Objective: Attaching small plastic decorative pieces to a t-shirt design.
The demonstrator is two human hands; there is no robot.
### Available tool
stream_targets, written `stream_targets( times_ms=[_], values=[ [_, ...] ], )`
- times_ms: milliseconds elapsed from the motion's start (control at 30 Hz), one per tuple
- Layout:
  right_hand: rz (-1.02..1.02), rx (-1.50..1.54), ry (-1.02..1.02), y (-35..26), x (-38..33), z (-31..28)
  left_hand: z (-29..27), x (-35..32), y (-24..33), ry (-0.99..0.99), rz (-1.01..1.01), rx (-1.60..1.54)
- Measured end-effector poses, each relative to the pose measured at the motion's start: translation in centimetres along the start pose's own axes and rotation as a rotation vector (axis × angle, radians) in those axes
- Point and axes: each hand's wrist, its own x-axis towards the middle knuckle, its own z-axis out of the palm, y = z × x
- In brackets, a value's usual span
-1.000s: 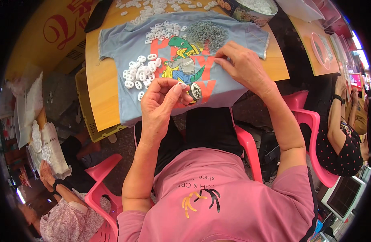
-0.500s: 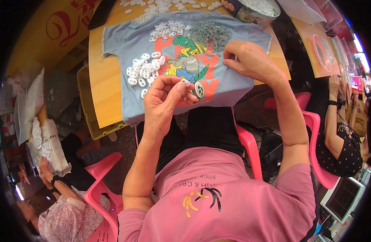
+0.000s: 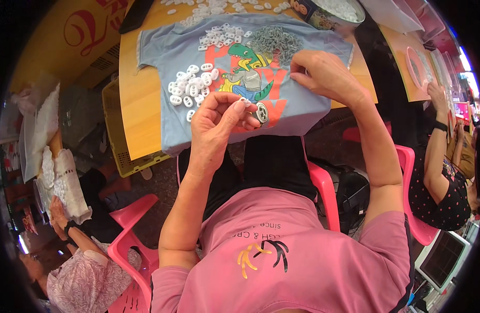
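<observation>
My left hand pinches a small white plastic piece between thumb and forefinger, above the near part of a blue-grey T-shirt with a printed dinosaur. The other fingers curl below it. My right hand hovers over the shirt's right side, its thumb and fingers bent together; whatever they hold, if anything, is hidden. Just beyond its fingertips lies a heap of small thin grey pieces. Left of my left hand is a pile of white oval two-holed pieces. Farther back sits a group of similar white pieces.
The shirt covers much of a wooden table. At the back are loose white pieces, a round tin of white pieces and a dark flat object. A yellow crate stands below left. Co-workers sit on pink chairs at both sides.
The shirt and table have shifted slightly right in view. My left hand still pinches the white piece, now turned a little. My right hand has barely moved. The right co-worker's arm has reached farther forward.
</observation>
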Motion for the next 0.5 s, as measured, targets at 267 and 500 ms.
stream_targets(
  times_ms=[267, 500],
  values=[
    [0.067, 0.364, 0.228, -1.6, -1.6, 0.7, 0.0, 0.1, -0.1, -0.017, 0.001, -0.047],
    [0.027, 0.960, 0.258, -5.7, -1.7, 3.6, 0.1, 0.0, -0.1, 0.015, 0.006, -0.036]
  ],
)
